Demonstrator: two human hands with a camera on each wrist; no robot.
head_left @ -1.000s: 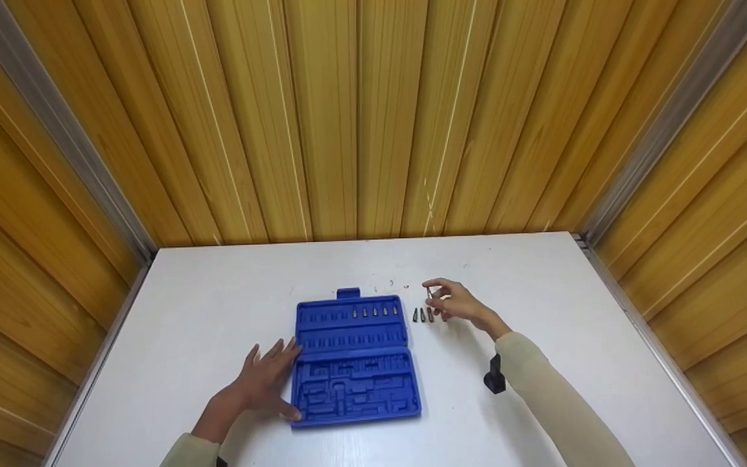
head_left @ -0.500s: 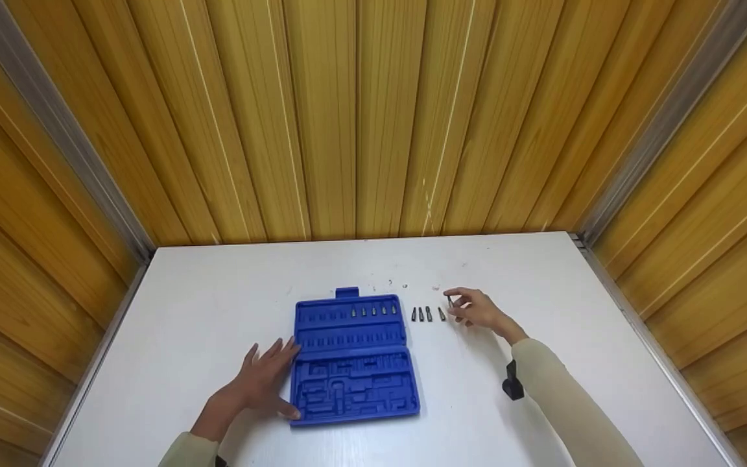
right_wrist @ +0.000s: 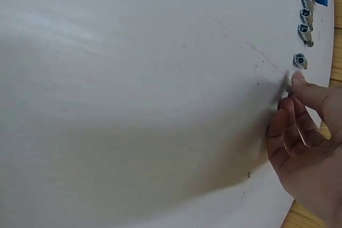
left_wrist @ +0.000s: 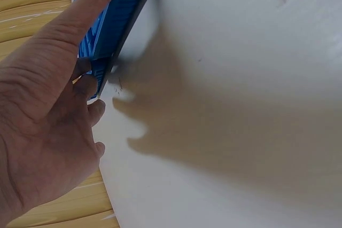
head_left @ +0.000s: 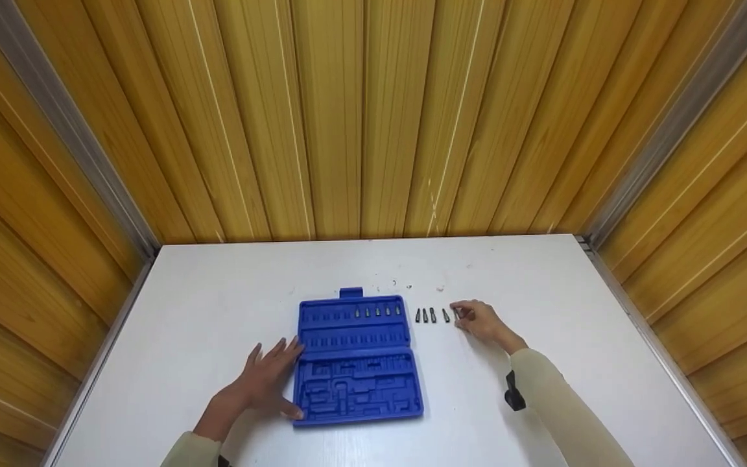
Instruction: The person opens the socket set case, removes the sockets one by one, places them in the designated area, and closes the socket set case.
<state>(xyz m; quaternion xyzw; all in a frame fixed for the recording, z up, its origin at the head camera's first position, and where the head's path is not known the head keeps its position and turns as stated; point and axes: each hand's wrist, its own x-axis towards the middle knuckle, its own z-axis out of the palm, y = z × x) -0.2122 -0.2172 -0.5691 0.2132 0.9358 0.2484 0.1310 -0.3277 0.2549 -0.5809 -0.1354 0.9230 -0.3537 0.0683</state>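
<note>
An open blue socket case (head_left: pixel 356 351) lies flat, with several small sockets (head_left: pixel 378 311) standing in the right half of its far row. My left hand (head_left: pixel 260 383) rests against the case's left side, fingers spread and thumb on the near left corner; the left wrist view shows the thumb (left_wrist: pixel 75 17) lying along the case edge. My right hand (head_left: pixel 482 322) pinches a small metal socket (head_left: pixel 457 314) between thumb and fingertips at the table surface. In the right wrist view the fingers mostly hide that socket. Just left of it stands another socket (right_wrist: pixel 300 61).
Three more sockets (head_left: pixel 425 316) stand in a line between the case and my right hand. A white table (head_left: pixel 218 292) carries everything, with dark specks behind the case latch (head_left: pixel 351 292). Yellow wood-look walls (head_left: pixel 373 117) close off the back and sides.
My right hand has moved right, past the line of sockets, and lowered its socket to the table beside the last one. My left hand keeps its place on the case.
</note>
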